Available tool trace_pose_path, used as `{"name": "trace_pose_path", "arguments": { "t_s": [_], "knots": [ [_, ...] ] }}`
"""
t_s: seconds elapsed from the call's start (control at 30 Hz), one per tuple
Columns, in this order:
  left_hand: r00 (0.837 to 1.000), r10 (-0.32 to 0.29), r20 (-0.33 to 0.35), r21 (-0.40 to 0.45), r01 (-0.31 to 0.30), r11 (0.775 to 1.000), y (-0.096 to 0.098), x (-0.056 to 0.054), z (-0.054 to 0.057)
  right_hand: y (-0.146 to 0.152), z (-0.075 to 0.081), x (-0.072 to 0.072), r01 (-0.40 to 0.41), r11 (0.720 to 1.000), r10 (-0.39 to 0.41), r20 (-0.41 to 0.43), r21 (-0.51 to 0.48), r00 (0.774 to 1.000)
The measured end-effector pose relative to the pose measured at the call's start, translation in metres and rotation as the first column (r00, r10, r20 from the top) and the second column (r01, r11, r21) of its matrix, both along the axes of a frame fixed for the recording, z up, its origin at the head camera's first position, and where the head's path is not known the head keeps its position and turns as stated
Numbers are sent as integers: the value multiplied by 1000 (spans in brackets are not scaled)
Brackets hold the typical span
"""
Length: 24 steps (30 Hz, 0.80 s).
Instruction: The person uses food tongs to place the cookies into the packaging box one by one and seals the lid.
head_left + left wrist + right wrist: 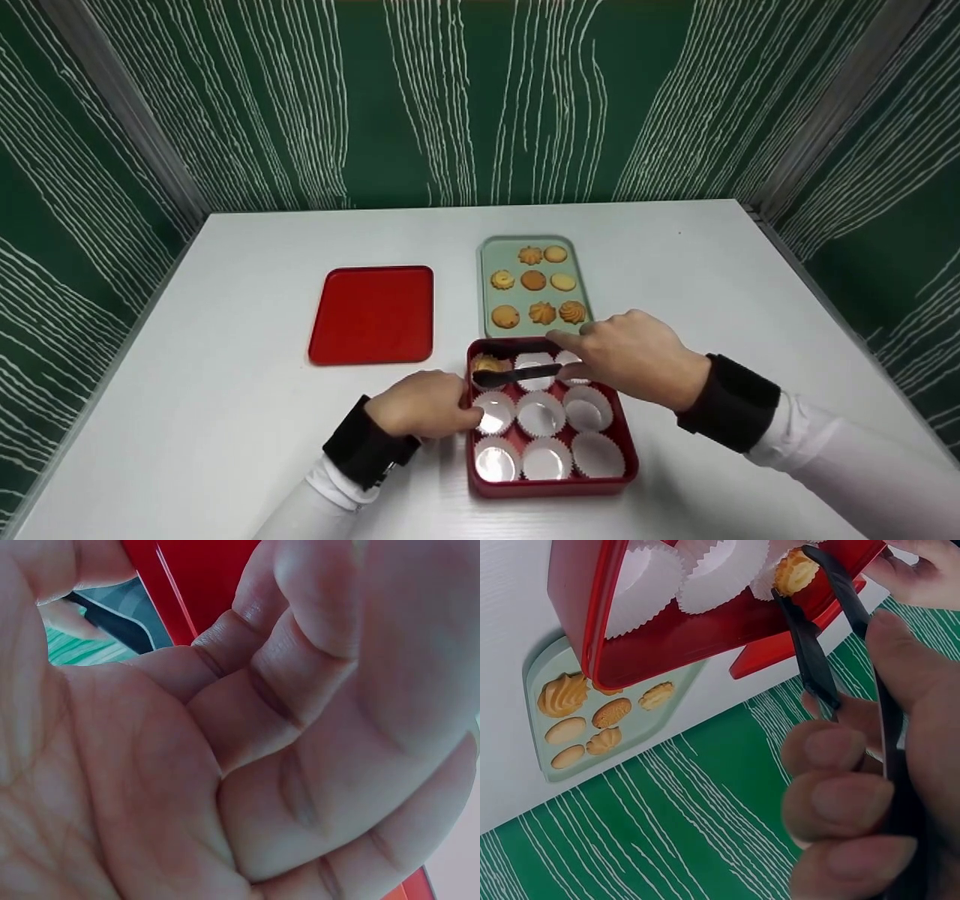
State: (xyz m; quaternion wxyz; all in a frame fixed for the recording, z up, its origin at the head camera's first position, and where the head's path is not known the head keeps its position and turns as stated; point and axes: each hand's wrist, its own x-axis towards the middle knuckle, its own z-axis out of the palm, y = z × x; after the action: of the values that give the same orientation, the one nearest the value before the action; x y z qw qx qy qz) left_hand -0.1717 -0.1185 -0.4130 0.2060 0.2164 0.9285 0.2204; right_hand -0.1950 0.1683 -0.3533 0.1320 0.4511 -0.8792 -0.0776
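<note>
My right hand (634, 360) grips black tongs (810, 652) over the far side of a red box (555, 489). The tong tips stand at either side of a ridged cookie (796, 571) in the far left white paper cup. Several other pleated paper cups (541, 415) stand in rows in the box with no cookies in them. My left hand (420, 405) holds the left wall of the box, thumb over the rim. Its curled fingers (292, 787) fill the left wrist view, with red surfaces behind them.
Beyond the box lies a pale green tray (491, 259) with several cookies of different shapes. A flat red tray (379, 315) sits on the white table (187, 375) to the left. Green walls (480, 97) with white lines enclose the table's back and sides.
</note>
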Motion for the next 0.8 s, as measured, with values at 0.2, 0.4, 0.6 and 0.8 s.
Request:
{"name": "trace_pose_path", "arguments": {
  "t_s": [0.2,0.4,0.6,0.8],
  "knots": [
    [1000,-13,-7,-4,13,1000,0,0,1,1,1,1,23,1000,-23,-2,-8,1000],
    [1000,-14,-10,0,14,1000,-1,0,1,4,8,3,43,999,-43,10,-14,999],
    [1000,-11,-22,-3,11,1000,-1,-1,0,14,22,0,91,994,-88,51,-65,995],
    [1000,2,-13,12,-2,1000,-1,-1,-2,30,33,-14,235,968,-222,142,-84,965]
  ]
}}
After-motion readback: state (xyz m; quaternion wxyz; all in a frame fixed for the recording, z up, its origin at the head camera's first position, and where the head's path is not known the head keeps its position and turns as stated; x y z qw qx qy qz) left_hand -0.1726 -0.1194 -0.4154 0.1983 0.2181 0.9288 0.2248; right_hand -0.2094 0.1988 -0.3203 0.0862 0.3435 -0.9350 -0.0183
